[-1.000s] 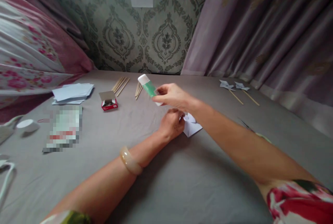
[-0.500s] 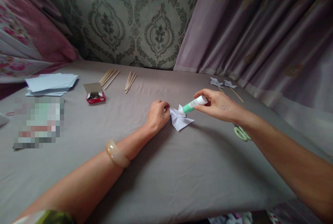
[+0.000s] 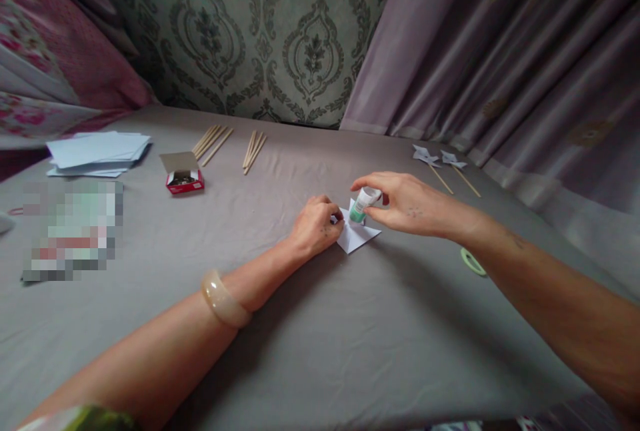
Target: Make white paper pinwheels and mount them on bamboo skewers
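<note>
Glue stick (image 3: 361,206): came down, now tilted against the folded paper (image 3: 354,237) on grey cloth (image 3: 280,207); gluing seems begun.
Right hand (image 3: 405,203): grip holds this stick.
Left hand (image 3: 315,225): grip pinches the paper's left edge.

At the far side you face a wall (image 3: 263,14) with a grey-green damask pattern — pink floral drapery (image 3: 95,51) to your left, mauve curtains (image 3: 440,64) to your right. Nearer you spreads a grey cloth-covered surface (image 3: 360,344) in soft, dim light.
</note>
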Motion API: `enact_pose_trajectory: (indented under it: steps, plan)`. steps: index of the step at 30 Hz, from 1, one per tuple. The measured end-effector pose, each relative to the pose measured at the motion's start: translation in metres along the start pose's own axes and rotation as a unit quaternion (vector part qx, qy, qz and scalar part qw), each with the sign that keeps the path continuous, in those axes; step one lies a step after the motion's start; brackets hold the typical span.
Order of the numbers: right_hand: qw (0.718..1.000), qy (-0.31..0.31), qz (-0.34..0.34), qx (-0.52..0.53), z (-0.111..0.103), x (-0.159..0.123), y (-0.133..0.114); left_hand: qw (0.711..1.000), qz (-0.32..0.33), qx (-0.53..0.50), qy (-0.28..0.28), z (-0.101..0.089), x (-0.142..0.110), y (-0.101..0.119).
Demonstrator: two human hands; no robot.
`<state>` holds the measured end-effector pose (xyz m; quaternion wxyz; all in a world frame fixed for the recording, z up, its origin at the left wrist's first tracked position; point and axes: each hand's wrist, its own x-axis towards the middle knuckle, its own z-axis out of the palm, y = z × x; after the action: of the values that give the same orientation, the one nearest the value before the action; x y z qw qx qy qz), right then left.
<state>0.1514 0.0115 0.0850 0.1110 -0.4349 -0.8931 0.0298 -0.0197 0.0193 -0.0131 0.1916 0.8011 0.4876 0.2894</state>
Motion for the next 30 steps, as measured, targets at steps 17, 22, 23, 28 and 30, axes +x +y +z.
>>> enact_pose_trajectory:
  steps: [17,22,23,28,30]
  plan:
    - [0.995,-0.065,-0.069,-0.031,0.002,0.011,-0.014,1.000,0.027,0.013,-0.004,0.005,-0.001,-0.004]
    - [0.992,-0.090,-0.081,-0.046,0.001,0.017,-0.017,0.999,0.034,0.020,-0.003,0.006,0.000,-0.006]
    - [0.991,-0.095,-0.086,-0.049,0.000,0.018,-0.017,0.999,0.037,0.019,-0.003,0.006,0.001,-0.006]
    - [0.981,-0.141,-0.127,-0.048,-0.002,0.025,-0.020,0.999,0.051,0.005,-0.004,0.007,0.002,-0.008]
    - [0.979,-0.144,-0.138,-0.036,-0.003,0.028,-0.019,0.999,0.050,0.000,-0.002,0.008,0.002,-0.008]
